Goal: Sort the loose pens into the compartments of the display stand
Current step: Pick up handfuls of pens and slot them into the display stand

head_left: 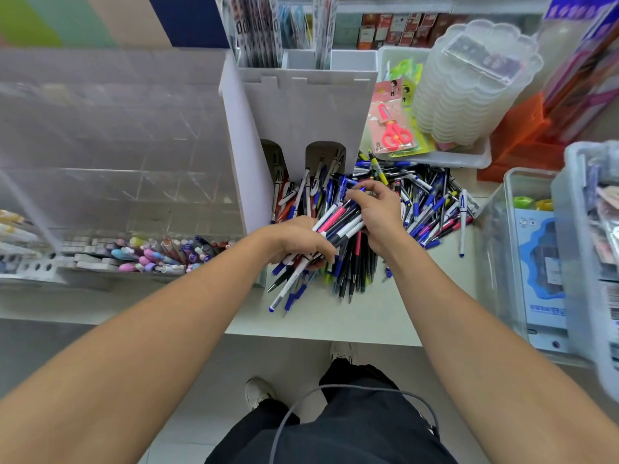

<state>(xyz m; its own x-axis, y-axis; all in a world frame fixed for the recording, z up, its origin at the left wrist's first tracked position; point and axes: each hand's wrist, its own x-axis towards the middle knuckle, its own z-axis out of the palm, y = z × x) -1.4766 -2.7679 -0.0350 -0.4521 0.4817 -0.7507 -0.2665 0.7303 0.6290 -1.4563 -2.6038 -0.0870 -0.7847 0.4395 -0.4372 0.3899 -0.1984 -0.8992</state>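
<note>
the left hand (298, 241) gripped a bundle of pens (338, 226), fingers curled round it. at its 2 o'clock the right hand (378, 212) pinched a blue pen (355, 189) above the loose pens (428, 202), at 6 o'clock of the white display stand (301, 105)

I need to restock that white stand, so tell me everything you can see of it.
The tall white board display stand stands upright on the pale counter, apparently of matte foam board slotted together. Open compartments at its top hold packaged items; two arched openings at its base hold pens. The heap of loose pens lies against its foot. Neither hand touches it.
</note>
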